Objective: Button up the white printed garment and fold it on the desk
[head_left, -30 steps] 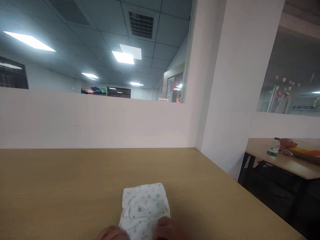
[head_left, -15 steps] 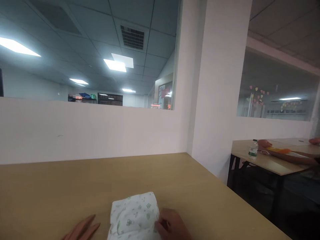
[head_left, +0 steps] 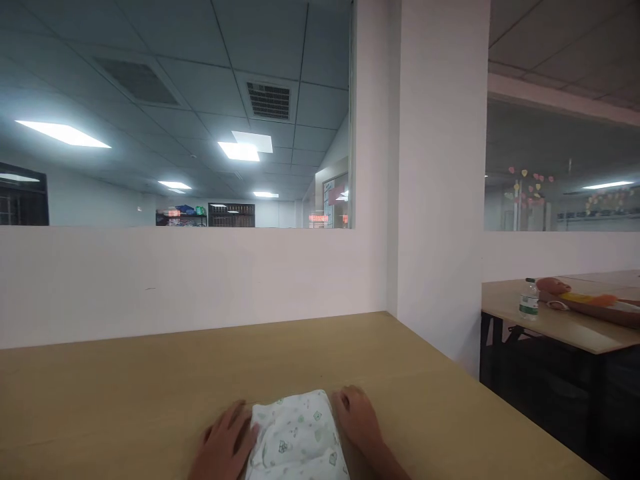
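A folded white cloth with small green and grey prints lies on the wooden table, its lower end cut off by the picture's bottom edge. Along its left edge rests my left hand, fingers stretched out and a little apart, the fingertips touching the cloth's side. My right hand is at the cloth's upper right corner, with thumb and fingers curled together. Whether a bit of the cloth's edge is between those fingers is hidden from me. Both hands are slightly blurred.
The light wooden table meets a white half wall with a window above. A square pillar stands at the table's far right. Beyond it, another table bears a water bottle and a baby doll.
My left hand has come in from the left to the cloth's side. My right hand has moved up along the right edge to the corner. The camera view has shifted.
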Action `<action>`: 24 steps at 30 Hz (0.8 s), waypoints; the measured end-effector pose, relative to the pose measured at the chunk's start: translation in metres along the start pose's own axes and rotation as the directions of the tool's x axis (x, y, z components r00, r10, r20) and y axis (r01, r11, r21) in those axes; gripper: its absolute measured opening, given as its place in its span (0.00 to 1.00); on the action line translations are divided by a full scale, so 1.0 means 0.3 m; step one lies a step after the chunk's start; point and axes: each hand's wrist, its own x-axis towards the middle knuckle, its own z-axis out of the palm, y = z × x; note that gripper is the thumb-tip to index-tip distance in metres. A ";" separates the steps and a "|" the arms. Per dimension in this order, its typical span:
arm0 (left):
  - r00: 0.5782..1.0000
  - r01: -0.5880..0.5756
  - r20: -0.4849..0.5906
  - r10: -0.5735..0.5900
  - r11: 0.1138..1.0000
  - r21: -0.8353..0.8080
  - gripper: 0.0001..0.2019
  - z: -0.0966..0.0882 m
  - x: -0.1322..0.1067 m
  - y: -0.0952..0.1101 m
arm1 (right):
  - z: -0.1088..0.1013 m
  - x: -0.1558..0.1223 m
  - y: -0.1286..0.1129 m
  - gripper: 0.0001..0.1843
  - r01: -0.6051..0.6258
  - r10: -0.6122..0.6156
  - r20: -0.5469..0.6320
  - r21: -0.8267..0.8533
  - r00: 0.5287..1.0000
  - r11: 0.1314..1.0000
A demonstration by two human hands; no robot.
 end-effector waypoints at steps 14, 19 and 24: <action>0.994 -0.095 -0.103 0.038 0.764 -0.638 0.14 0.010 0.105 0.040 | 0.048 0.048 -0.034 0.05 -0.004 -0.021 0.046 0.492 0.999 0.870; 0.997 -0.047 -0.007 0.079 0.517 -0.855 0.19 -0.074 0.112 0.075 | -0.016 0.056 -0.083 0.16 -0.029 -0.019 0.069 0.636 0.997 0.771; 0.984 -0.101 -0.002 0.176 0.559 -0.823 0.19 -0.218 0.023 0.151 | -0.182 0.012 -0.168 0.21 -0.038 -0.131 0.159 0.765 0.979 0.643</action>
